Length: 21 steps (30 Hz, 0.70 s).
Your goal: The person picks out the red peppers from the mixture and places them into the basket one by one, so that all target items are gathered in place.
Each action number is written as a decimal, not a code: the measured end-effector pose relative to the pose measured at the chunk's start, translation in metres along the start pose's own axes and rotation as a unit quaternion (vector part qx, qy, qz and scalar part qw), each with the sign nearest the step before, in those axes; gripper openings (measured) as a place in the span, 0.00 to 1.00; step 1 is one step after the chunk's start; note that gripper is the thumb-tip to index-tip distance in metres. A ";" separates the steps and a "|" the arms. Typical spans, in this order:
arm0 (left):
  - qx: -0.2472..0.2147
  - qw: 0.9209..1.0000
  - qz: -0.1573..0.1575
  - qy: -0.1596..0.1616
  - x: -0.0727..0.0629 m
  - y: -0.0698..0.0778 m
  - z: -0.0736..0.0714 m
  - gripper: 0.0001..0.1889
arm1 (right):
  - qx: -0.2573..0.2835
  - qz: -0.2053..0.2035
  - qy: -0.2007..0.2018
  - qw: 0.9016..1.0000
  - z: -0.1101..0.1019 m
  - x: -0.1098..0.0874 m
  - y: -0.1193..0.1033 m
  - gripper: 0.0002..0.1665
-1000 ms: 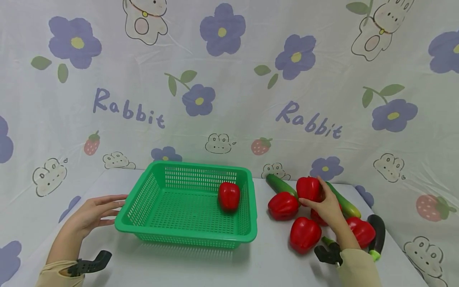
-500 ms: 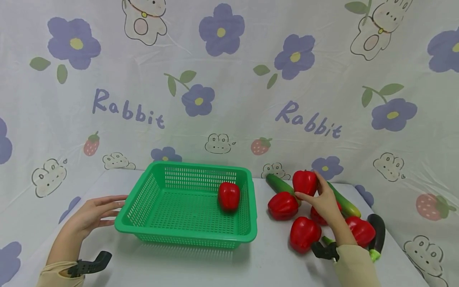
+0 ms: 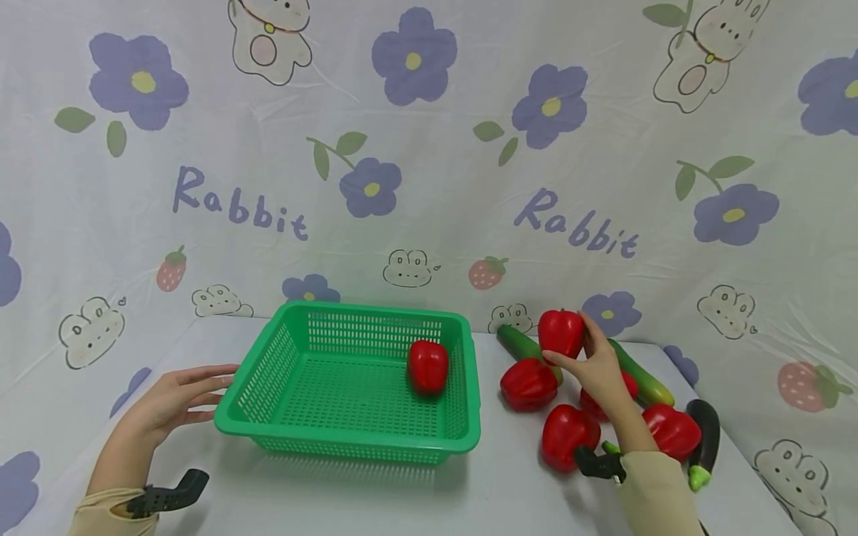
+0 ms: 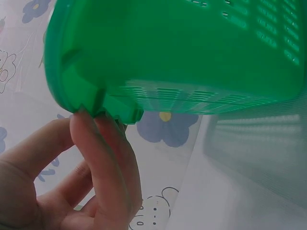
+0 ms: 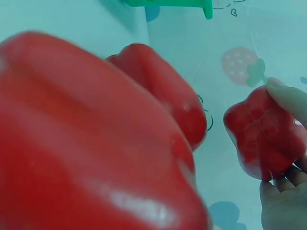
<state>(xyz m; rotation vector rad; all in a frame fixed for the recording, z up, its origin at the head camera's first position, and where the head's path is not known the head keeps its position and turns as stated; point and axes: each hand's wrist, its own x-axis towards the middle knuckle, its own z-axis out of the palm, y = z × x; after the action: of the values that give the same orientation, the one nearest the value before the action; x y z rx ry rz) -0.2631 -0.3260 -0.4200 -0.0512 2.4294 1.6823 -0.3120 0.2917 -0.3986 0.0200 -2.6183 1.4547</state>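
My right hand [image 3: 598, 366] holds a red bell pepper [image 3: 561, 333] between thumb and fingers, raised above the other vegetables. In the right wrist view the held pepper [image 5: 265, 134] shows its lobed end. At the left end of a green plastic basket [image 3: 355, 441], my left hand [image 3: 176, 400] touches the rim with its fingertips, fingers relaxed. The left wrist view shows those fingers [image 4: 103, 167] against the outer edge of the basket [image 4: 158, 52]. A red bell pepper [image 3: 427, 368] lies inside the basket, near its right wall.
Red bell peppers [image 3: 529, 385] [image 3: 570, 438] [image 3: 672, 432] lie right of the basket, another partly behind my right wrist. Green cucumber-like vegetables [image 3: 519, 344] [image 3: 646, 381] lie behind them, an eggplant [image 3: 705, 435] at far right. A printed cloth [image 3: 429, 149] hangs behind the table.
My right hand has lifted the bell pepper up and carried it a little to the left. The left hand and the basket have stayed in place.
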 end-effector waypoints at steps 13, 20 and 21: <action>-0.006 1.000 0.006 -0.011 0.000 -0.001 -0.001 0.29 | 0.051 -0.029 -0.004 0.998 0.010 0.001 -0.018 0.60; -0.011 1.000 0.005 -0.012 -0.001 0.001 0.000 0.26 | 0.054 -0.019 -0.014 0.998 0.019 0.003 -0.030 0.61; -0.012 1.000 0.003 -0.012 -0.001 0.001 -0.001 0.26 | 0.055 -0.017 -0.014 0.998 0.021 0.004 -0.031 0.61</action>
<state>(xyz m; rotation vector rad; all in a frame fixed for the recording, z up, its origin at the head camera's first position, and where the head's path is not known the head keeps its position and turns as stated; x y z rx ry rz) -0.2623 -0.3263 -0.4189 -0.0264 2.3946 1.7059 -0.3158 0.2581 -0.3826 0.0956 -2.5442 1.5954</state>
